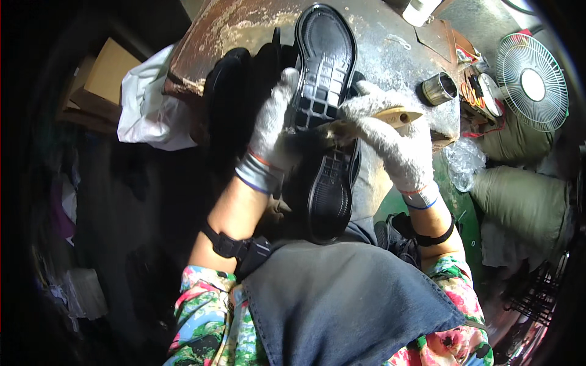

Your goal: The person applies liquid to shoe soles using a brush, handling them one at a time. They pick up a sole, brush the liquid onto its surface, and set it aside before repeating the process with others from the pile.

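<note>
A black shoe sole (329, 44) faces up in front of me, its long axis running from the bench toward my lap. It has a grid of square lugs at the middle. My left hand (271, 128), in a whitish work glove, grips its left side. Gloved as well, my right hand (395, 137) is closed round a brush (397, 116) with a pale wooden handle. The bristles lie across the middle of the sole and partly cover it. Black shoes (227, 91) stand just left of my left hand, in shadow. A dark blue apron (342, 299) covers my lap.
The worn bench (387, 64) bears a metal cup (439, 89) on its right. A white plastic bag (152, 107) hangs by the left corner, near a cardboard box (108, 72). At right are a round fan (532, 83) and stuffed green sacks (522, 198).
</note>
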Available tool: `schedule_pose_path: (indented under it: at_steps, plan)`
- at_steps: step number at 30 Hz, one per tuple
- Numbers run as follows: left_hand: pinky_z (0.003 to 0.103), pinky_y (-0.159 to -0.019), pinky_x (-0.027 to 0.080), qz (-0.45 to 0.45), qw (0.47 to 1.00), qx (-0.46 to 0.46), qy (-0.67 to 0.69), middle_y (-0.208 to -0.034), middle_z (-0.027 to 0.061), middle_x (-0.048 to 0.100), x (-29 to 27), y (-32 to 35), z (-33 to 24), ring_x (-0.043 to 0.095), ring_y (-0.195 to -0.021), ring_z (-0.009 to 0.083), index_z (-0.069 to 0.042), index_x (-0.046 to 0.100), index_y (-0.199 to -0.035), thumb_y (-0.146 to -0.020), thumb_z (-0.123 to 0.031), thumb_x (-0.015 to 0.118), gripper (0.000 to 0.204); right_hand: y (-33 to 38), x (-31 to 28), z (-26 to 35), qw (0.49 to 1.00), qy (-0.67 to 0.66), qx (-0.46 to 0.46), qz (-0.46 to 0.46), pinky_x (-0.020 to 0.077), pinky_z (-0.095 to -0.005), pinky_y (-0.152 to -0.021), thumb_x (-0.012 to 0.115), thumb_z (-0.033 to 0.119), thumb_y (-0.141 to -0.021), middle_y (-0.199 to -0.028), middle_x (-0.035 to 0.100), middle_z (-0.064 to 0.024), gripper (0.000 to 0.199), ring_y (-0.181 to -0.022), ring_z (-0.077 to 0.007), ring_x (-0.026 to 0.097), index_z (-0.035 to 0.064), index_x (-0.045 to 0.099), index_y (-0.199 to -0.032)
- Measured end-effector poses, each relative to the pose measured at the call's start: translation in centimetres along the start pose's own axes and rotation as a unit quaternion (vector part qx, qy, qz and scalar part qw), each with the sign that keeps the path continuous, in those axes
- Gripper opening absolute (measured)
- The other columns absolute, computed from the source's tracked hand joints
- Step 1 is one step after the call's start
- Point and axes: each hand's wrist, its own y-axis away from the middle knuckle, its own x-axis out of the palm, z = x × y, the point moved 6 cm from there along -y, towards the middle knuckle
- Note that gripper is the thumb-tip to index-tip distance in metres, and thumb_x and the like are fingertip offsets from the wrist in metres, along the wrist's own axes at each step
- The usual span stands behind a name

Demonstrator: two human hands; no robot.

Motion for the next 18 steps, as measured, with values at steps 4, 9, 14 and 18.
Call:
schedule_pose_path:
  at_steps: [4, 9, 14, 18]
  plan:
    - [0.035, -0.106, 0.047, -0.009, 0.986, -0.037, -0.161, -0.135, 0.0162, 0.064, -3.6, 0.3, -0.9, 0.064, -0.123, 0.0263, 0.004, 0.05, -0.142, -0.1, -0.02, 0.064, 0.051, -0.5, 0.4, 2.2, 0.993, 0.085, -0.037, 0.075, 0.0578, -0.0293, -0.083, 0.078, 0.011, -0.088, -0.102, 0.077, -0.0069, 0.02, -0.089, -0.0147, 0.073, 0.0019, 0.075, -0.106]
    - [0.029, -0.119, 0.039, 0.065, 0.993, -0.1, 0.001, -0.151, 0.0152, 0.054, -4.6, 2.5, 2.7, 0.053, -0.139, 0.0196, 0.006, 0.041, -0.152, -0.105, -0.012, 0.055, 0.052, -1.7, -1.2, 3.0, 0.975, 0.154, -0.127, 0.102, 0.059, -0.0294, -0.081, 0.074, 0.01, -0.093, -0.1, 0.078, -0.0074, 0.019, -0.089, -0.0142, 0.074, 0.0028, 0.074, -0.11]
    - [0.044, -0.107, 0.052, 0.115, 0.979, 0.034, -0.166, -0.139, 0.0218, 0.06, -4.5, 2.9, -1.5, 0.062, -0.126, 0.0312, 0.004, 0.042, -0.149, -0.11, -0.022, 0.044, 0.047, -3.6, -6.2, 2.0, 0.967, 0.239, -0.084, 0.006, 0.0579, -0.0286, -0.086, 0.07, 0.008, -0.096, -0.104, 0.078, -0.0091, 0.018, -0.095, -0.0152, 0.073, 0.0025, 0.075, -0.113]
    - [0.047, -0.095, 0.058, 0.14, 0.947, -0.199, 0.208, -0.125, 0.0255, 0.065, -2.0, 4.1, -2.1, 0.067, -0.114, 0.0355, 0.003, 0.046, -0.142, -0.11, -0.033, 0.043, 0.048, -4.7, -7.5, 1.4, 0.899, 0.381, -0.205, -0.069, 0.0573, -0.0276, -0.073, 0.072, 0.017, -0.096, -0.091, 0.079, -0.0086, 0.015, -0.081, -0.0149, 0.075, 0.0081, 0.079, -0.106]
